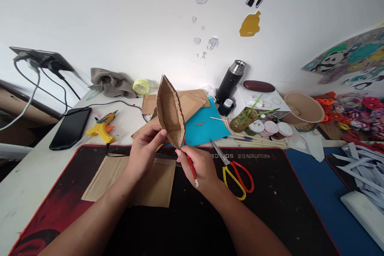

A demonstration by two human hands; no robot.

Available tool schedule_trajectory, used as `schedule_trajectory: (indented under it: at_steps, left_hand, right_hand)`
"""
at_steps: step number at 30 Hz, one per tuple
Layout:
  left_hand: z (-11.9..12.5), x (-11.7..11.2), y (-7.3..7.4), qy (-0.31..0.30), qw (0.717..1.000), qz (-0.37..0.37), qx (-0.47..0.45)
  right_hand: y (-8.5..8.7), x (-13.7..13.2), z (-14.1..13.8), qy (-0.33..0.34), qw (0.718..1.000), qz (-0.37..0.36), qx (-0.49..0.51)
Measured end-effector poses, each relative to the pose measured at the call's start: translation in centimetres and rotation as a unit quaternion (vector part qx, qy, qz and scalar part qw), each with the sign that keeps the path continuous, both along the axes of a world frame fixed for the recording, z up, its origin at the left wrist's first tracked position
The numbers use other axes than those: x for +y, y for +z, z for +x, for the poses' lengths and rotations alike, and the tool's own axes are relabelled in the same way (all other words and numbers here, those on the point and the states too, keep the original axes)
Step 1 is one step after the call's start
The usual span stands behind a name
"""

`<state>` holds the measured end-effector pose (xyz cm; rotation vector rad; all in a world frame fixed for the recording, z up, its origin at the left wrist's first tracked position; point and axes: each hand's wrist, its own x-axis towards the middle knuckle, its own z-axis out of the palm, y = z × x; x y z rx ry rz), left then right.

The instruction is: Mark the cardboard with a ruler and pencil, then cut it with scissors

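Note:
A small boat-shaped cardboard piece (170, 112), hollow with pointed ends, is held up over the mat. My left hand (145, 148) grips its lower left side, thumb on the rim. At its lower tip the fingers of my right hand (199, 164) pinch the cardboard, and a red pencil (192, 168) with a white end rests in that same hand. Below my hands lies a flat cardboard sheet (156, 188). To the right, scissors (232, 168) with one yellow and one red handle lie spread on the black mat (264, 208).
A yellow glue gun (102, 129) and a black phone (70, 128) lie at left. Behind are cardboard offcuts (192, 102), a blue sheet (207, 128) and a black thermos (231, 82). Paint jars (268, 128) and a beige bowl (303, 106) stand right, near white paper strips (363, 168).

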<state>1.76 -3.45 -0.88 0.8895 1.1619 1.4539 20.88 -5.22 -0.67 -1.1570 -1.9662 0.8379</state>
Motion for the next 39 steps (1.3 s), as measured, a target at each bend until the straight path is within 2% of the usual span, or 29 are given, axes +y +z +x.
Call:
schedule_trajectory:
  at_steps: [7, 23, 35, 39]
  left_hand:
    - [0.12, 0.06, -0.08, -0.004, 1.0, 0.0, 0.0]
    - [0.01, -0.07, 0.02, -0.011, 1.0, -0.006, -0.001]
    - [-0.04, 0.13, 0.26, 0.008, 1.0, 0.006, 0.003]
    - [-0.34, 0.27, 0.06, 0.027, 0.999, 0.011, -0.027]
  right_hand:
    - [0.0, -0.07, 0.03, -0.004, 0.998, 0.053, -0.043]
    - [-0.03, -0.08, -0.01, -0.015, 0.995, 0.08, -0.049]
    - [0.19, -0.1, -0.12, -0.008, 0.999, 0.035, -0.027]
    - [0.27, -0.16, -0.13, -0.02, 0.998, -0.036, 0.044]
